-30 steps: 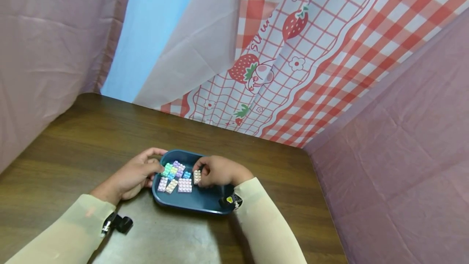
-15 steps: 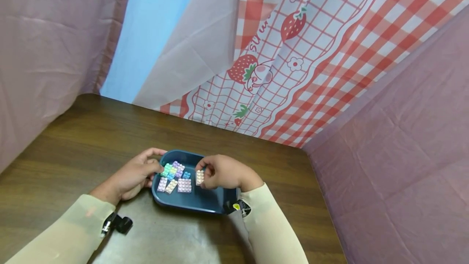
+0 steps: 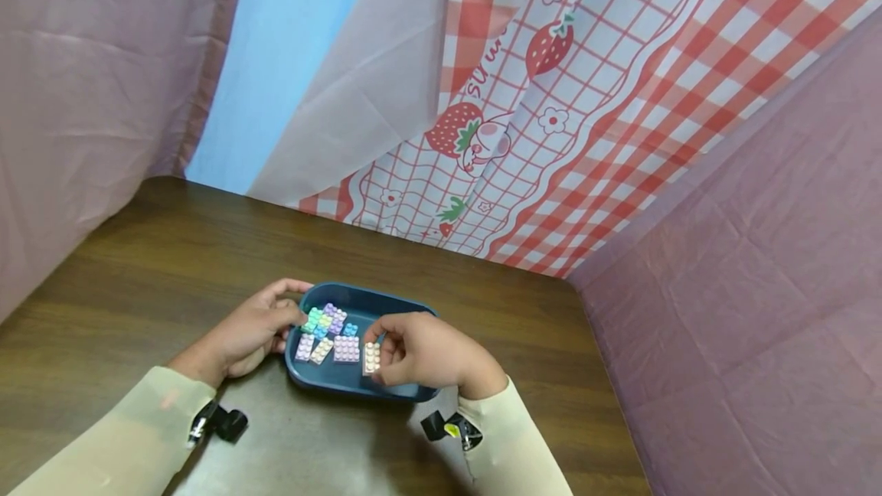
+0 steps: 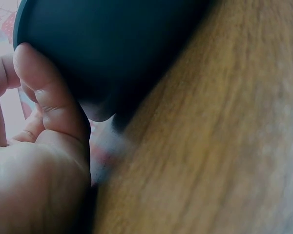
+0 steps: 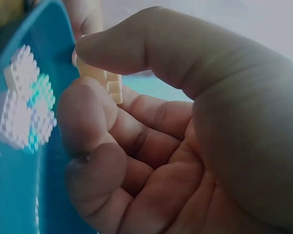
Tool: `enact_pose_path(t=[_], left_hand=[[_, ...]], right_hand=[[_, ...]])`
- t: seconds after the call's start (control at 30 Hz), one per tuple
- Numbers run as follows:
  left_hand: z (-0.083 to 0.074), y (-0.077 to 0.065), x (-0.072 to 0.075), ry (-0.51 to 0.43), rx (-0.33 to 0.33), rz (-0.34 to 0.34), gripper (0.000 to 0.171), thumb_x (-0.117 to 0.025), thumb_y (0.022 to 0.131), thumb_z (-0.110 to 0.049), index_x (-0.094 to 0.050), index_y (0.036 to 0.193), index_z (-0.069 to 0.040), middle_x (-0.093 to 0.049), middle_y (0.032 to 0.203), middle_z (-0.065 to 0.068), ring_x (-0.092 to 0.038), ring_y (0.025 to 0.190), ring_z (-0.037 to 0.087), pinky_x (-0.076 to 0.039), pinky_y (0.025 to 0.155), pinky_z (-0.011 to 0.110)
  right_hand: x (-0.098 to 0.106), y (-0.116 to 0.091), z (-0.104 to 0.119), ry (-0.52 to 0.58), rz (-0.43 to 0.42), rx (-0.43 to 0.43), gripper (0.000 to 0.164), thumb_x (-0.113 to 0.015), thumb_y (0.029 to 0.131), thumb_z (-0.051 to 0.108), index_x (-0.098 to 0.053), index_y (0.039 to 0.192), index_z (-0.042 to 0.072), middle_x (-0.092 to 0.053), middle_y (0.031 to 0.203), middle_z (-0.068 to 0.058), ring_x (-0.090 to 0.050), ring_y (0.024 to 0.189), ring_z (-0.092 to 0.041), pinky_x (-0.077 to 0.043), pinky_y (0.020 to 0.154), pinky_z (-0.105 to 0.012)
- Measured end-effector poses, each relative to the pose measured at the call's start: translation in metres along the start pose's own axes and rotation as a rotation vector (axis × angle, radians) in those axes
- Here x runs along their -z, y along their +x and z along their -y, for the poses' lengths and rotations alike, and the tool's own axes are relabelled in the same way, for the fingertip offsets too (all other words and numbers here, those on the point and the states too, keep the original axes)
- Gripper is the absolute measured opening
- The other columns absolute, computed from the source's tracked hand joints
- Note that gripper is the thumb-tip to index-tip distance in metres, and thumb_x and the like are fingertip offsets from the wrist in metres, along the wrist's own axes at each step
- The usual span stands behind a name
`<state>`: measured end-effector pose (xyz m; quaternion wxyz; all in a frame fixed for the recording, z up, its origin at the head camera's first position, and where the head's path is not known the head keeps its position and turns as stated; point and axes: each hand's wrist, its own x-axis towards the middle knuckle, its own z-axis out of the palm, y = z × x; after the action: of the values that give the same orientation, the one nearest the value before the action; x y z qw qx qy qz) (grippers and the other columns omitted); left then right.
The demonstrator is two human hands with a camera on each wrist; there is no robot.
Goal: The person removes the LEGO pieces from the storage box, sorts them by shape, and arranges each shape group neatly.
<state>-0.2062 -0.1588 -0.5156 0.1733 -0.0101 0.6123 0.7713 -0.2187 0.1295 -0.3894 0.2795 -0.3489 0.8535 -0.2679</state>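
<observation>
A dark blue oval tray (image 3: 331, 380) stands on the wooden table. At its left end my left hand (image 3: 256, 331) grips the rim, with the thumb (image 4: 44, 87) against the tray wall in the left wrist view. Over the right half of the tray, my right hand (image 3: 444, 354) pinches a cream toy building brick (image 3: 372, 358), studs facing up in the head view. The right wrist view shows this brick (image 5: 95, 73) between thumb and forefinger, partly covered by them. Left of it in the tray lie a lilac brick (image 3: 347, 349) and a small blue brick (image 3: 351, 329).
Joined green, yellow and purple bricks (image 3: 325, 320) lie at the tray's left end. Nearer me are a pale lilac brick (image 3: 305, 347) and another cream brick (image 3: 321, 350). A strawberry-print cloth (image 3: 462, 159) hangs behind the table, with pink drapes (image 3: 744, 274) at the sides.
The right hand has shifted slightly right and then down toward me in the head view, carrying the cream brick along. The left hand and the tray keep their places.
</observation>
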Motion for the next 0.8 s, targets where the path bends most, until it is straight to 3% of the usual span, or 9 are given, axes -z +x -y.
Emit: enact_pose_path(t=[0.23, 0.47, 0.8], left_hand=[[0.002, 0.0, 0.0, 0.001, -0.008, 0.005, 0.065, -0.063, 0.095, -0.006, -0.036, 0.153, -0.013, -0.059, 0.115, 0.019, -0.057, 0.075, 0.015, -0.055, 0.055, 0.025], [0.002, 0.001, -0.001, -0.014, -0.018, 0.012, 0.065, -0.063, 0.094, -0.005, -0.036, 0.153, -0.011, -0.059, 0.112, 0.017, -0.057, 0.074, 0.014, -0.055, 0.055, 0.024], [0.002, 0.0, 0.0, -0.009, -0.022, 0.011, 0.064, -0.063, 0.094, -0.006, -0.038, 0.152, -0.012, -0.06, 0.109, 0.015, -0.056, 0.073, 0.013, -0.053, 0.054, 0.024]], right_hand=[[-0.018, -0.012, 0.012, 0.011, 0.005, 0.051, 0.032, -0.083, 0.086, 0.016, -0.067, 0.112, 0.025, -0.068, 0.079, 0.013, -0.061, 0.065, 0.0, -0.054, 0.059, -0.019], [-0.04, -0.019, 0.021, -0.096, 0.016, 0.11, 0.033, -0.085, 0.085, 0.019, -0.067, 0.112, 0.025, -0.064, 0.076, 0.022, -0.058, 0.064, 0.01, -0.053, 0.06, -0.014], [-0.068, -0.021, 0.024, -0.174, 0.033, 0.108, 0.032, -0.084, 0.088, 0.021, -0.07, 0.116, 0.022, -0.063, 0.076, 0.027, -0.055, 0.063, 0.017, -0.053, 0.06, -0.01]])
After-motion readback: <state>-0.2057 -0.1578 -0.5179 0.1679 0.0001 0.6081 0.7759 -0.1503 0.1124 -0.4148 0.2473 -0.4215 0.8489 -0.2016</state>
